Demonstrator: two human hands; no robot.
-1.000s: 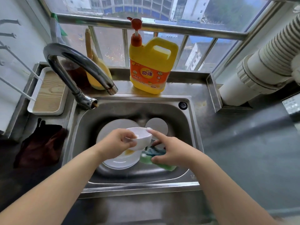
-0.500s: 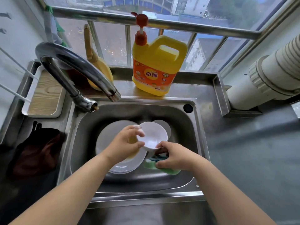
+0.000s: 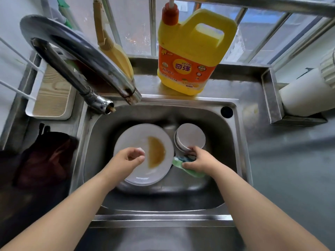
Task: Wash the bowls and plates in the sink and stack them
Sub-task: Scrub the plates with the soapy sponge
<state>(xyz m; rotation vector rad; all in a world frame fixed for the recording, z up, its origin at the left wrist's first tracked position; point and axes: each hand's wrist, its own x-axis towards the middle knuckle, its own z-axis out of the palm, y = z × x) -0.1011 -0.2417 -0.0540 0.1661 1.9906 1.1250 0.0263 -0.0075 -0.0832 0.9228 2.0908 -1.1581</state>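
Note:
In the steel sink (image 3: 233,160) lies a stack of white plates (image 3: 134,138); the top one carries a brown crescent of sauce. Right of it, white bowls (image 3: 190,136) rest upside down. My left hand (image 3: 126,160) hovers over the plates' near left part with loosely curled fingers and nothing in it. My right hand (image 3: 199,160) lies on a green and blue sponge (image 3: 192,172) on the sink floor, its fingertips touching the near rim of the upturned bowls.
A curved faucet (image 3: 81,57) arches over the sink's back left. A yellow detergent jug (image 3: 190,51) and a yellow brush (image 3: 116,51) stand on the back ledge. A wood-lined tray (image 3: 52,95) and a dark cloth (image 3: 45,160) lie left; grey counter (image 3: 290,169) lies right.
My left hand held a white bowl above the plates; now the bowl sits upside down at the right and the hand is empty. My right hand moved forward to the bowls' rim. The view shifted closer.

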